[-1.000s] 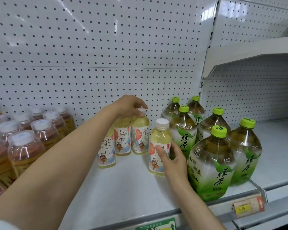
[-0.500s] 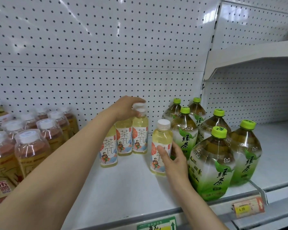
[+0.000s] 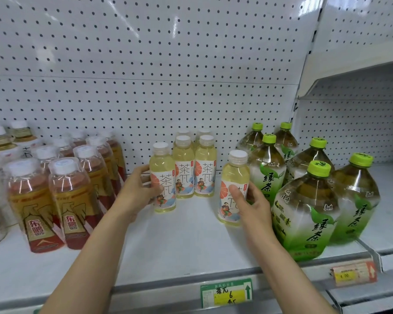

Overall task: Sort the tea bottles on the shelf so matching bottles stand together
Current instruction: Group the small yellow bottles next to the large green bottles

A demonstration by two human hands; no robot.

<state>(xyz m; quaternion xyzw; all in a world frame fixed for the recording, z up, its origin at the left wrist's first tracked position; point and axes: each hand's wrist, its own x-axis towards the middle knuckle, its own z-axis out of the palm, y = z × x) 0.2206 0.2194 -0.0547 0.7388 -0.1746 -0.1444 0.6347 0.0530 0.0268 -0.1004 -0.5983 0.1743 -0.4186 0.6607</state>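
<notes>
the left hand [image 3: 135, 193] grips one pale tea bottle [image 3: 162, 177] beside its group; the right hand [image 3: 251, 200] grips a stray [image 3: 234, 189] near the green teas [image 3: 304, 211]. likely next: slide the stray left to join them.

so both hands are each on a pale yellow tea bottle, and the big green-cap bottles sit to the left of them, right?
Not quite. In the head view the left hand and right hand each hold a pale yellow tea bottle, but the green-cap bottles stand to their right. To the left are the red-and-gold bottles.
</notes>
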